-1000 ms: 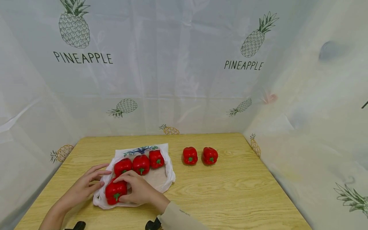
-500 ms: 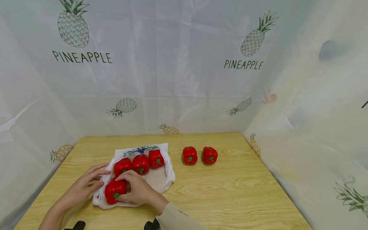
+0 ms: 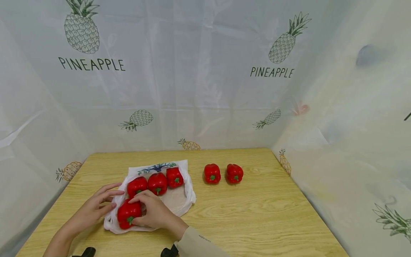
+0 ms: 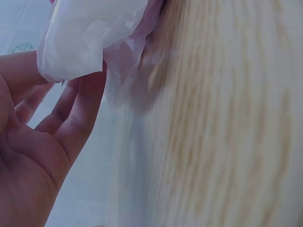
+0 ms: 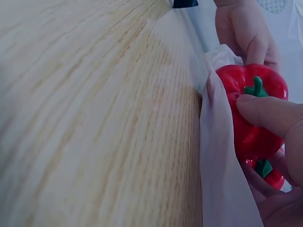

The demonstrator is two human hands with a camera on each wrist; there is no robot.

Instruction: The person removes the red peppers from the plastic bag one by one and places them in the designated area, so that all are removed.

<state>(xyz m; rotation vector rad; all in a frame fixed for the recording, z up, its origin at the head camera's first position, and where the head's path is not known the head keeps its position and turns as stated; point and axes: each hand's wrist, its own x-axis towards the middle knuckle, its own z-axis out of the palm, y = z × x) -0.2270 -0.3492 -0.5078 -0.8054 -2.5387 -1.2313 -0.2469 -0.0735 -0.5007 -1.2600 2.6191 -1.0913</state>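
My right hand (image 3: 153, 210) grips a red bell pepper (image 3: 127, 213) at the near left of a white plastic bag (image 3: 176, 204) lying with its mouth spread. In the right wrist view, the thumb presses on this bell pepper (image 5: 258, 130) beside its green stem, with other fingers curled beneath. My left hand (image 3: 93, 207) is at the bag's left edge, its fingers loosely extended and the tips touching the plastic. The left wrist view shows the bag (image 4: 90, 38) covering those fingertips. Three more bell peppers (image 3: 157, 184) sit in a row along the back of the bag.
Two red bell peppers, a left one (image 3: 212, 174) and a right one (image 3: 234, 174), stand on the wooden table (image 3: 250, 214) right of the bag. Black objects (image 3: 169, 251) show at the near edge. A pineapple-print curtain (image 3: 192, 71) surrounds the table's back and sides.
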